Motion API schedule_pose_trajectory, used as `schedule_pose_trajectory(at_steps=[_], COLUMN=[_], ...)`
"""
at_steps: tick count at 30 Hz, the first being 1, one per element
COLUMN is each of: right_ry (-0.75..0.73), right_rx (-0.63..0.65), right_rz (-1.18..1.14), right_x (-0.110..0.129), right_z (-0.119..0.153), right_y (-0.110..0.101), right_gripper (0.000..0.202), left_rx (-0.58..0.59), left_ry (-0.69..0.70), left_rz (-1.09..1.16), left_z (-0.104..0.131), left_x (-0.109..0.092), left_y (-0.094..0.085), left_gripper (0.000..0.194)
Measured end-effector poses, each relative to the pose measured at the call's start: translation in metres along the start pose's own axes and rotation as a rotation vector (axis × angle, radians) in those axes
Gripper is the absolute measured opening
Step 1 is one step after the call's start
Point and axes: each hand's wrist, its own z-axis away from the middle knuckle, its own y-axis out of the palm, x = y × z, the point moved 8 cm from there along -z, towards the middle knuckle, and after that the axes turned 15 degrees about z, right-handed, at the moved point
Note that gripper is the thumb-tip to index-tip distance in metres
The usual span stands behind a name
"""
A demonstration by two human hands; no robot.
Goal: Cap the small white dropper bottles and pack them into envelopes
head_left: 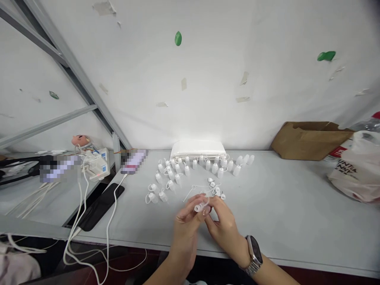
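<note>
Close to the table's front edge, my left hand [187, 221] is closed around a small translucent white bottle [198, 207], its round open end facing me. My right hand [223, 225], with a watch on the wrist, pinches the far side of the same bottle. A thin white strap curves between the two hands, and the fingers hide much of the bottle. Just beyond them lies a loose pile of white cap pieces [217, 191] with ring straps. Behind stand several small white squeeze bottles [187, 171], many with a looped cap strap.
A white stack [198, 147] sits against the wall behind the bottles. On the left are a black power bank [101, 206], a phone [134, 161], cables and a power strip [96, 164]. A brown paper bag [308, 142] and a white plastic bag [358, 170] stand right.
</note>
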Motion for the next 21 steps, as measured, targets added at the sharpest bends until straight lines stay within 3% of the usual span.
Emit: schedule_pose_trajectory(at_steps=[4, 9, 16, 21], right_ry=[0.112, 0.291, 0.68, 0.851], right_rx=[0.112, 0.191, 0.555, 0.688], right_rz=[-0.086, -0.247, -0.858, -1.274], right_x=[-0.002, -0.01, -0.011, 0.001], right_z=[-0.002, 0.002, 0.013, 0.022], right_y=[0.001, 0.0, 0.026, 0.038], right_gripper=[0.01, 0.022, 0.024, 0.027], left_rx=[-0.006, 0.089, 0.114, 0.165], left_ry=[-0.03, -0.08, 0.101, -0.019], left_rz=[-0.061, -0.047, -0.207, -0.14], left_z=[-0.007, -0.009, -0.008, -0.008], left_x=[-0.005, -0.011, -0.028, -0.016], left_y=[-0.005, 0.001, 0.009, 0.009], left_gripper=[0.026, 0.032, 0.023, 0.023])
